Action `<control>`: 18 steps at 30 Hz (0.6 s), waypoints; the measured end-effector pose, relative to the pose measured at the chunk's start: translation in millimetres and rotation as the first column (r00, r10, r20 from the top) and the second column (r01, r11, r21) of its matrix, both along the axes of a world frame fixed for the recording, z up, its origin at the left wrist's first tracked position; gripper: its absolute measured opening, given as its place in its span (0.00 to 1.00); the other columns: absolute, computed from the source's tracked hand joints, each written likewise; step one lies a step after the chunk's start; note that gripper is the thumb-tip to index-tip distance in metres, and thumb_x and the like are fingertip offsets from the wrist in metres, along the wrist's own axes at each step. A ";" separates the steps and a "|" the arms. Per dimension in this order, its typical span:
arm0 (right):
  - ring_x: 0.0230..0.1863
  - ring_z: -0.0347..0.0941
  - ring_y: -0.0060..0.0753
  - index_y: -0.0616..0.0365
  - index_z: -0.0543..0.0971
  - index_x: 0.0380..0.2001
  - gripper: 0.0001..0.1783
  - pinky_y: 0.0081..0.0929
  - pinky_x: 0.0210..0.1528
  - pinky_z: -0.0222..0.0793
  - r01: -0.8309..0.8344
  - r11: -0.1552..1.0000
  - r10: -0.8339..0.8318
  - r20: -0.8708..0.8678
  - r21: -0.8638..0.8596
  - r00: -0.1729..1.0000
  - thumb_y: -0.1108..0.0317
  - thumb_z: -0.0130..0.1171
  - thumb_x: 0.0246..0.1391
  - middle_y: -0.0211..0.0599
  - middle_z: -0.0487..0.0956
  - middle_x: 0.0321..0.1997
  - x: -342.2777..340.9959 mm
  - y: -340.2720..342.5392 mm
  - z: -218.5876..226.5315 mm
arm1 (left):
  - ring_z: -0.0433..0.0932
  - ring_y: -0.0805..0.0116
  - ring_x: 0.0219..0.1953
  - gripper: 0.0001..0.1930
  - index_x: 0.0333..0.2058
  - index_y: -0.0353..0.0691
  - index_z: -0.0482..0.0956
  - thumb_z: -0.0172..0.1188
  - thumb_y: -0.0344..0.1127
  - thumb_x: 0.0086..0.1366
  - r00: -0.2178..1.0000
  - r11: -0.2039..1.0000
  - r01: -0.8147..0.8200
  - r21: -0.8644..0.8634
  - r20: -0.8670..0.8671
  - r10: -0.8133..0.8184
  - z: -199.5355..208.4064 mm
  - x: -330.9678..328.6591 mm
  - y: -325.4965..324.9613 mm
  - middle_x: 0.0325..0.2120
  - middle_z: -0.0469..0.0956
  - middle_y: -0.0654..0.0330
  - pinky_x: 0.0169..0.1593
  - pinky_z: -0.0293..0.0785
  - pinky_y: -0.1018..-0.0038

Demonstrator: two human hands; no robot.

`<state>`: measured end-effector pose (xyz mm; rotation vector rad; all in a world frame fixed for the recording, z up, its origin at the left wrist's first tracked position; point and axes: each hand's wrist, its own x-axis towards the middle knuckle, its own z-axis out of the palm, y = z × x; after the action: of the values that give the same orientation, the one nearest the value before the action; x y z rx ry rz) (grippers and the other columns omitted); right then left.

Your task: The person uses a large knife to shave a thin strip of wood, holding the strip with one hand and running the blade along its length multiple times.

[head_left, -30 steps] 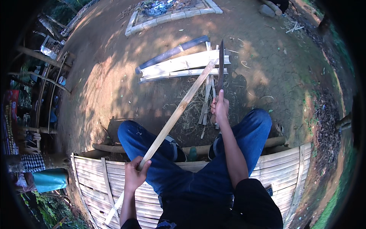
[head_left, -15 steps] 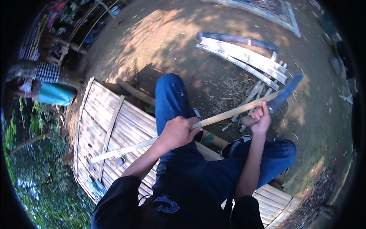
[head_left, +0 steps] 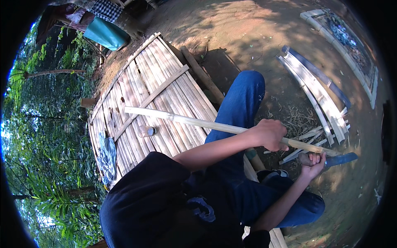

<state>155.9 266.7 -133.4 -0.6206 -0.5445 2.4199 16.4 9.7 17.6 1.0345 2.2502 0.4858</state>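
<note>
My left hand (head_left: 271,134) is closed around a long pale bamboo strip (head_left: 186,120), which crosses above my left thigh and the bench. My right hand (head_left: 314,165) grips the brown handle of a machete (head_left: 341,159). Its dark, broad blade points right, touching or very near the strip's right end. The right fingers and thumb sit close to that end; whether they also press on the strip, I cannot tell. Both hands are over the ground in front of my knees.
I sit on a bamboo-slat bench (head_left: 165,89), where a glass jar (head_left: 146,131) and a crumpled plastic bag (head_left: 107,159) lie. Split bamboo pieces (head_left: 318,89) and shavings (head_left: 295,118) are on the dirt ahead. A framed bed (head_left: 368,84) is at far right. Another person sits near a teal container (head_left: 106,34).
The view has swung left, so the bench and bamboo pile appear farther right. My left hand is now nearer the machete end of the strip. The blade has tipped lower, close to level.
</note>
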 end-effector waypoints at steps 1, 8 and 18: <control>0.13 0.54 0.13 0.51 0.68 0.26 0.15 0.19 0.19 0.57 -0.019 1.000 0.019 0.020 0.000 1.000 0.62 0.46 0.70 0.18 0.57 0.14 -2.7 -2.5 1.9 | 0.81 0.44 0.38 0.26 0.38 0.37 0.83 0.59 0.58 0.62 1.000 1.000 -0.010 0.009 0.021 0.010 -0.6 0.8 5.2 0.28 0.81 0.46 0.43 0.77 0.54; 0.14 0.54 0.16 0.50 0.68 0.27 0.14 0.23 0.23 0.57 0.064 0.998 -0.066 0.241 0.016 0.968 0.59 0.55 0.66 0.18 0.59 0.15 -21.0 -28.0 33.1 | 0.81 0.45 0.37 0.27 0.39 0.41 0.85 0.53 0.61 0.66 0.993 0.993 -0.112 0.035 -0.036 0.113 -17.7 5.3 12.1 0.25 0.81 0.46 0.43 0.76 0.55; 0.12 0.54 0.18 0.54 0.68 0.23 0.22 0.24 0.18 0.56 0.162 0.986 -0.163 0.310 0.029 0.937 0.50 0.57 0.63 0.22 0.60 0.14 -6.4 -15.7 24.4 | 0.73 0.40 0.22 0.21 0.27 0.32 0.79 0.58 0.48 0.68 0.979 0.968 -0.205 0.147 0.017 0.205 2.3 -8.8 -5.0 0.16 0.72 0.42 0.28 0.69 0.59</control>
<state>149.5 251.0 -109.0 -1.0164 -0.5975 2.1772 7.6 4.7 20.0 0.8744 2.3603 0.7510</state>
